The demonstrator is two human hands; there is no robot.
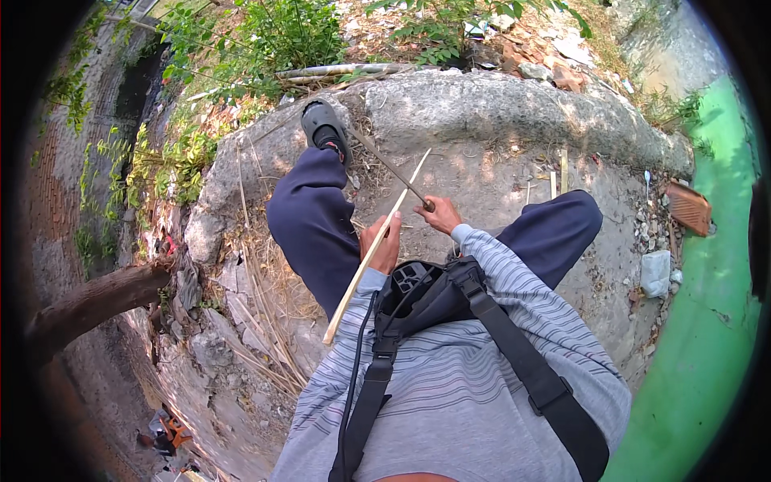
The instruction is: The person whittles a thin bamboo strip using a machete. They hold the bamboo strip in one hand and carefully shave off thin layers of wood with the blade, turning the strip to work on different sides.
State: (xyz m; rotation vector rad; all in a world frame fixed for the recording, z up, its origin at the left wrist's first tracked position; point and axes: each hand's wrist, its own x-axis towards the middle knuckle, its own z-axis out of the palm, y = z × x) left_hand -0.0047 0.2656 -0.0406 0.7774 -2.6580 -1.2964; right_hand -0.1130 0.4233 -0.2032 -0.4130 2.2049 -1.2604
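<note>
Head view showed us seated on a rough concrete ledge, legs in dark blue trousers spread apart and a grey shoe propped on the ledge's edge. Our left hand was clenched around a long pale bamboo strip, which slanted from near our left side up past the hand toward the ledge. Our right hand gripped the handle of a long dark blade; the blade ran up and left from the fist and crossed the strip just above the left hand, though we could not tell whether the edge bit into it. Striped grey sleeves and black chest straps filled the lower part of the picture. Dry grass stalks lay beside our left leg, green plants grew beyond the ledge, and a reddish brick sat well apart to the right, near a green surface.
</note>
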